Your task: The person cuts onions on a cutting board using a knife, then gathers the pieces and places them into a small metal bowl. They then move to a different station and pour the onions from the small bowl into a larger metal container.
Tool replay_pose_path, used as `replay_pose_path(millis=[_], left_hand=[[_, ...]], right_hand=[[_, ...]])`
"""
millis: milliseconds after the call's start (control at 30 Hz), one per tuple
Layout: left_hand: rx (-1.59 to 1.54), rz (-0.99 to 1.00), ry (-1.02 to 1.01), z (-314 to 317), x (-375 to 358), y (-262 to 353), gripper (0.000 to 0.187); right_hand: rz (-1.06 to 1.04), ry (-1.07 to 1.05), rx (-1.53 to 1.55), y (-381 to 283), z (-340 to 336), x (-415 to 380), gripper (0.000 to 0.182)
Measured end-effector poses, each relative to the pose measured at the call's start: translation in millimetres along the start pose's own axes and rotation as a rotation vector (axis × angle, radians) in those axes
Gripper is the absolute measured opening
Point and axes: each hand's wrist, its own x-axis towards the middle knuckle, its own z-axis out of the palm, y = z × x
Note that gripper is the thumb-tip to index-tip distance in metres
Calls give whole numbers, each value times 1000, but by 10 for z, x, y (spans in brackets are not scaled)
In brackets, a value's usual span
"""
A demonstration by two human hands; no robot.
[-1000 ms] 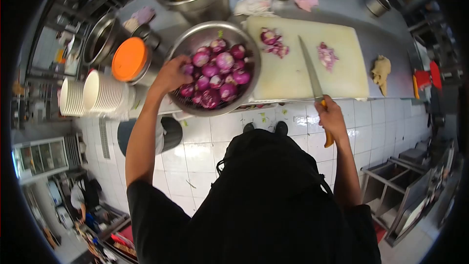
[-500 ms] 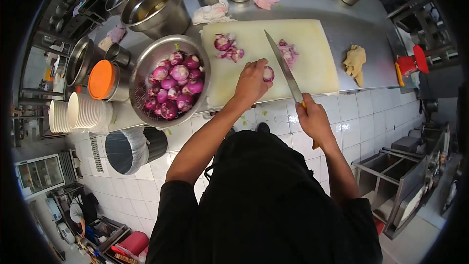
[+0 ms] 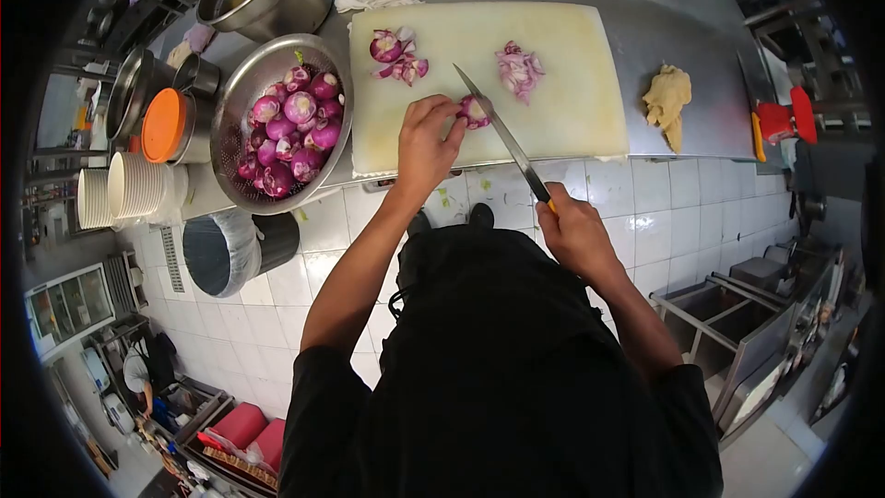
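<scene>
My left hand [image 3: 428, 143] has its fingers and thumb closed on the left side of a red onion [image 3: 474, 112], which lies on the white cutting board [image 3: 562, 129]. My right hand [image 3: 576, 229] is wrapped round the yellow-and-black handle of a long kitchen knife [image 3: 509, 141]. The blade slants up and left, overlapping the onion's right side. Further back on the board, a small heap of cut onion pieces [image 3: 520, 71] sits to the right. Purple onion peelings and trimmings [image 3: 406, 68] lie at the left.
A steel colander [image 3: 227, 129] full of red onions stands left of the board. Beyond it are a large pot [image 3: 277, 14], an orange-lidded container [image 3: 163, 125] and stacked paper bowls [image 3: 129, 186]. A tan cloth [image 3: 667, 103] lies to the right. A lined bin [image 3: 217, 254] stands below.
The view has shifted, so the board sits higher and further left. The knife blade has come from right of the onion to over its right side. My left hand still holds the onion.
</scene>
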Motion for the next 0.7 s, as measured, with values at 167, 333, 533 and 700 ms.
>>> replay_pose_path(millis=[167, 333, 533, 700], left_hand=[[-43, -19, -18, 151, -1, -71, 15], [-104, -52, 23, 167, -29, -81, 14], [-105, -53, 34, 175, -32, -85, 14], [-54, -32, 1, 166, -12, -125, 15]], right_hand=[[-3, -10, -17, 46, 3, 32, 27], [-4, -17, -60, -37, -43, 25, 24], [40, -106, -65, -52, -53, 68, 22], [44, -176, -104, -64, 73, 294, 23]])
